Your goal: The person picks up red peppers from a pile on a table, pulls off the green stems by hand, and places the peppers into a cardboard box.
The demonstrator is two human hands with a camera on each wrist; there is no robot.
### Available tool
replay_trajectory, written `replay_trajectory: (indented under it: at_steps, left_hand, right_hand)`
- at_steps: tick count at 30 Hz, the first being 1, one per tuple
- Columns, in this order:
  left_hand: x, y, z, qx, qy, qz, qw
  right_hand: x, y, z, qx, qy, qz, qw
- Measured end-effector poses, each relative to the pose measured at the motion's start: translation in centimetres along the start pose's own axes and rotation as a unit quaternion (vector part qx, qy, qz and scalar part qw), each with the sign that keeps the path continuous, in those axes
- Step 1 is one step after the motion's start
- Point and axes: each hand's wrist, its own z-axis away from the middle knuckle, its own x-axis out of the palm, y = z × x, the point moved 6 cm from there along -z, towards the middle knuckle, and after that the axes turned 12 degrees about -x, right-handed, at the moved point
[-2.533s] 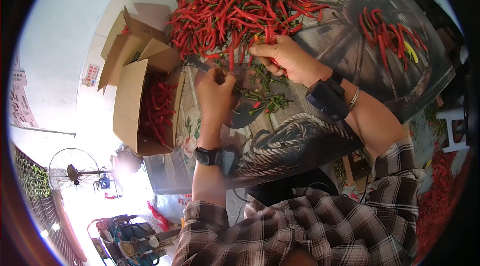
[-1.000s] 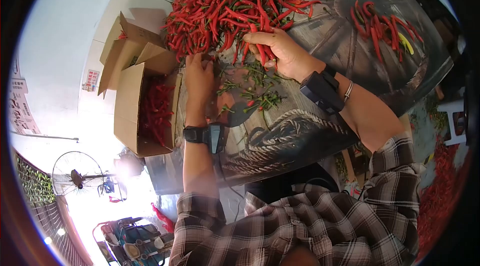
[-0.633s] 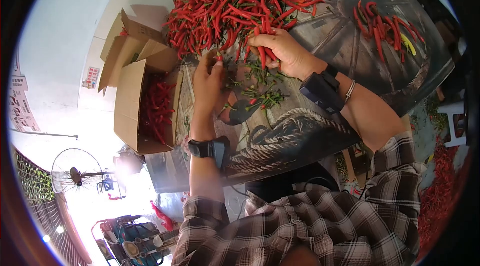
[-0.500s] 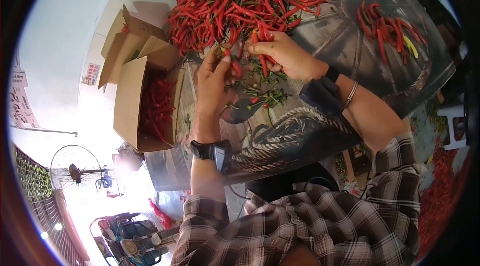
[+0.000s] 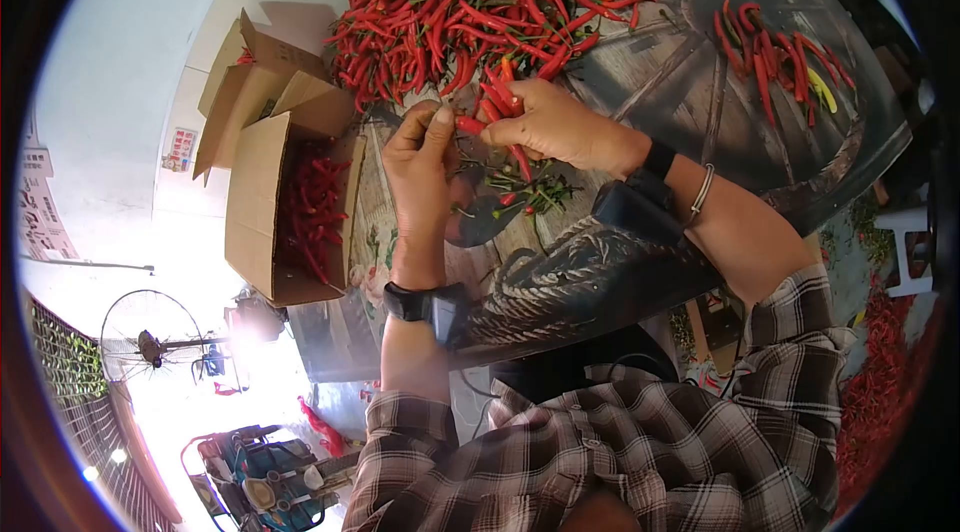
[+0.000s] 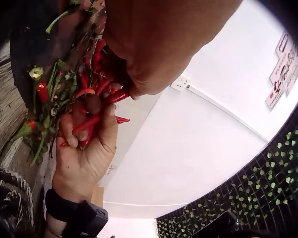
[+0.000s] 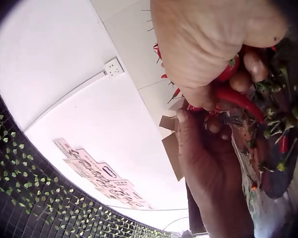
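In the head view my right hand [image 5: 562, 126] grips several red chili peppers [image 5: 497, 92] in its curled fingers. One red chili [image 5: 467, 124] reaches from that bunch toward my left hand [image 5: 420, 154], whose thumb and forefinger pinch at its end. Both hands meet fingertip to fingertip over the table. The left wrist view shows the same chili [image 6: 118, 95] between the two hands, and more chilies across the right palm. In the right wrist view a red chili [image 7: 241, 101] hangs below the right fingers. Green stems [image 5: 545, 187] lie scattered beneath the hands.
A large heap of red chilies [image 5: 470, 12] covers the table's far side. On the left stands an opened cardboard box [image 5: 258, 207] with chilies inside. A smaller pile [image 5: 765, 62] with one yellow chili [image 5: 822, 91] lies at right on the wooden-patterned table [image 5: 660, 82].
My left hand went to the heap's edge, then came back with a short red chili. The right hand has kept its bunch and turned toward the left. The hands are now together.
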Motion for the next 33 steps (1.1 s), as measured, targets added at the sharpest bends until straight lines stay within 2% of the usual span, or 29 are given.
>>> replay_trajectory:
  at_steps: [1,2,3,4,5,6,7,8,9,10,11,13,14,16,17,19,22,28,32,33]
  left_hand:
    - [-0.2,-0.5,-0.2,-0.051,-0.022,0.062,0.997]
    - [-0.5,-0.5,-0.3,-0.052,-0.023,0.062,0.996]
    - [-0.1,-1.0,-0.5,-0.1,-0.096,0.185,0.973]
    - [0.4,-1.3,-0.6,-0.146,-0.167,0.303,0.927]
    - [-0.1,-1.2,-0.9,-0.147,-0.167,0.303,0.927]
    - [0.1,-0.8,-0.9,-0.156,-0.218,0.308,0.913]
    - [0.5,-0.6,-0.9,-0.164,-0.269,0.312,0.896]
    - [0.7,-0.6,-1.1,-0.163,-0.27,0.312,0.896]
    - [-0.5,-0.4,-1.8,-0.077,-0.138,0.109,0.981]
    - [-1.5,0.4,-2.1,0.015,0.005,-0.103,0.995]
    - [-1.6,0.2,-2.6,0.016,0.004,-0.102,0.995]
    - [-0.9,1.1,-3.3,0.117,0.022,-0.282,0.952]
    - [-0.7,1.0,-3.8,0.117,0.021,-0.282,0.952]
    - [1.4,2.4,-3.8,0.164,0.079,-0.463,0.868]
    - [1.7,2.2,-4.3,0.163,0.079,-0.462,0.868]
    - [2.3,1.8,-5.3,0.153,0.118,-0.547,0.814]
    - [2.7,1.0,-6.4,0.165,0.134,-0.573,0.792]
    - [2.9,0.9,-7.4,0.148,0.144,-0.614,0.762]
    - [2.4,1.0,-6.4,0.123,0.145,-0.626,0.756]
    - [2.0,1.0,-5.8,0.118,0.14,-0.616,0.767]
  right_hand:
    - [0.0,0.2,-0.1,0.0,0.001,0.0,1.0]
    - [0.3,0.4,-0.2,-0.021,-0.019,0.011,1.0]
    - [0.5,0.4,-0.3,-0.042,-0.04,0.022,0.998]
    - [0.4,0.6,-0.4,-0.042,-0.04,0.022,0.998]
    - [0.1,0.6,-0.5,-0.061,-0.039,0.059,0.996]
    - [0.0,0.2,-0.5,-0.08,-0.039,0.095,0.991]
    - [-0.1,-0.1,-0.5,-0.08,-0.039,0.095,0.991]
    - [-0.8,0.0,-0.4,-0.04,-0.007,0.03,0.999]
    - [-1.2,-0.1,-0.2,0.001,0.025,-0.036,0.999]
    - [-1.6,-0.5,-0.1,0.0,0.031,-0.057,0.998]
    - [-1.7,-0.6,-0.2,-0.001,0.032,-0.056,0.998]
    - [-2.7,-0.6,-0.3,0.006,0.1,-0.087,0.991]
    - [-2.9,-0.7,-0.3,-0.01,0.088,-0.113,0.99]
    - [-2.9,-0.6,-0.3,-0.017,0.101,-0.11,0.989]
    - [-3.0,-0.7,-0.3,-0.026,0.114,-0.106,0.987]
    - [-3.1,-0.6,-0.4,-0.018,0.104,-0.116,0.988]
    - [-3.2,-0.3,-0.5,-0.012,0.094,-0.126,0.987]
    - [-3.3,0.1,-0.6,-0.005,0.097,-0.106,0.99]
    - [-3.4,0.0,-0.5,0.0,0.098,-0.106,0.99]
    - [-3.5,0.1,-0.6,-0.001,0.098,-0.107,0.989]
